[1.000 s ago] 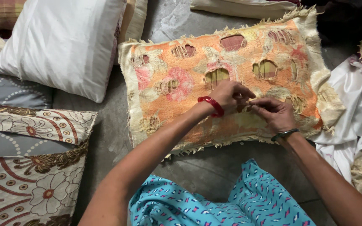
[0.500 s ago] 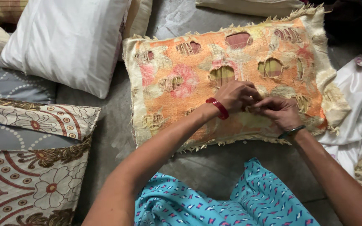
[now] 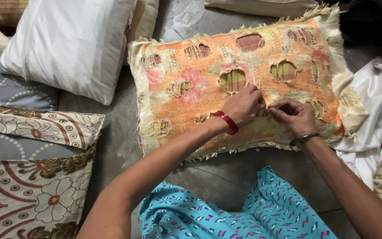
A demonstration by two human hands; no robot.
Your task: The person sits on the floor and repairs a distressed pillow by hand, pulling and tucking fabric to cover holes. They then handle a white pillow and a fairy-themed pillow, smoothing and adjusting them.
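An orange and cream cushion cover (image 3: 186,110) with frayed edges and several ragged holes lies over a pillow on the grey floor. Both my hands rest on its lower middle. My left hand (image 3: 244,105), with a red bangle on the wrist, pinches the fabric beside a small hole. My right hand (image 3: 293,116), with a dark bangle, pinches the same spot from the right, fingertips almost touching the left ones. Whether a needle or thread is between the fingers is too small to tell.
A white pillow (image 3: 67,44) lies at the upper left. A floral brown and cream pillow (image 3: 32,177) sits at the lower left. White cloth (image 3: 376,119) is heaped at the right. My blue patterned garment (image 3: 226,212) fills the bottom centre.
Both hands stay on the same spot of the cover; the fingers have shifted slightly, and the view has drifted a little.
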